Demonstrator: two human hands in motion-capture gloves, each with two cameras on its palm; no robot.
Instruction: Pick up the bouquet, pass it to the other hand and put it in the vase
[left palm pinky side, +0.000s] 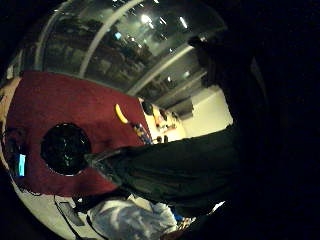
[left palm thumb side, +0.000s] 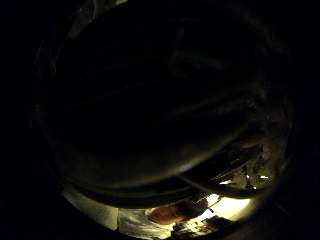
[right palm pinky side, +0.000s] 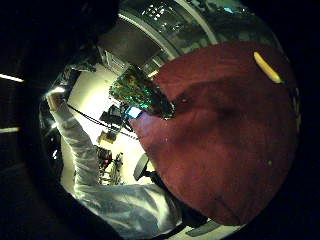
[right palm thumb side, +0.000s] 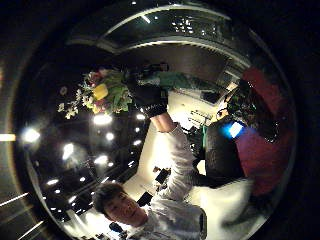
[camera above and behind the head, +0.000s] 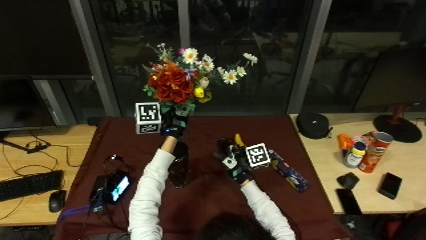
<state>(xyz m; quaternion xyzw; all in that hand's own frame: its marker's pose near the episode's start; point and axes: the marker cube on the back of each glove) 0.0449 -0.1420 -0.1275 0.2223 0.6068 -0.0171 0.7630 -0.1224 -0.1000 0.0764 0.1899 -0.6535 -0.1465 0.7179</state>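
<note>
My left hand (camera above and behind the head: 174, 123) is raised above the table's far side and grips the bouquet (camera above and behind the head: 183, 82) by its stems, with the red, white and yellow flowers pointing up. The right thumb side palm view shows that left hand (right palm thumb side: 150, 100) wrapped round the bouquet (right palm thumb side: 102, 92). The bouquet's stem end (left palm pinky side: 175, 170) crosses close to the left palm. The dark glass vase (camera above and behind the head: 178, 165) stands upright on the red tablecloth (camera above and behind the head: 213, 195), below the left forearm. Seen from above, the vase (left palm pinky side: 65, 148) has an open mouth. My right hand (camera above and behind the head: 233, 161) hovers open to the vase's right, holding nothing.
A banana (camera above and behind the head: 238, 140) and a colourful packet (camera above and behind the head: 289, 172) lie on the cloth by the right hand. A lit phone (camera above and behind the head: 118, 184) sits at the cloth's left edge. Crisp cans (camera above and behind the head: 373, 150), phones (camera above and behind the head: 389, 185) and a black pouch (camera above and behind the head: 313, 125) are on the wooden table to the right.
</note>
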